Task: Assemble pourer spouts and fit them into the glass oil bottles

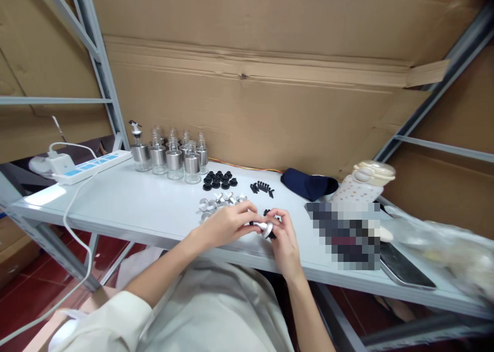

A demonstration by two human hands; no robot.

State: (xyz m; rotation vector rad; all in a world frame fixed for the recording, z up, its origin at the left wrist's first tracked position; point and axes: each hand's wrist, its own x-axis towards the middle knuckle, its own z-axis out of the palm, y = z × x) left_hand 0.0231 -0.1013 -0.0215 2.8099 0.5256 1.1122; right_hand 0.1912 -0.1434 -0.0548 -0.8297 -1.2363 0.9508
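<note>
Above the front of the table, both hands are closed on one pour spout [266,230], silvery with a black base and a dark tip. My left hand [230,223] pinches its narrow tip end. Around the black base are the fingers of my right hand [284,239]. Just beyond my left hand lie several silvery spout tops [219,201], partly hidden by it. Behind them sit several black stoppers [218,178] and, to their right, small black caps [262,187]. A few more small black parts [267,213] show just behind my right hand.
Several glass bottles [175,161] with metal bands stand at the back left; one bottle [140,154] bears a spout. A power strip [92,165] lies at the left end. On the right are a navy cloth item [309,183], a dotted bottle [358,185], a phone [407,267] and a plastic bag [447,249].
</note>
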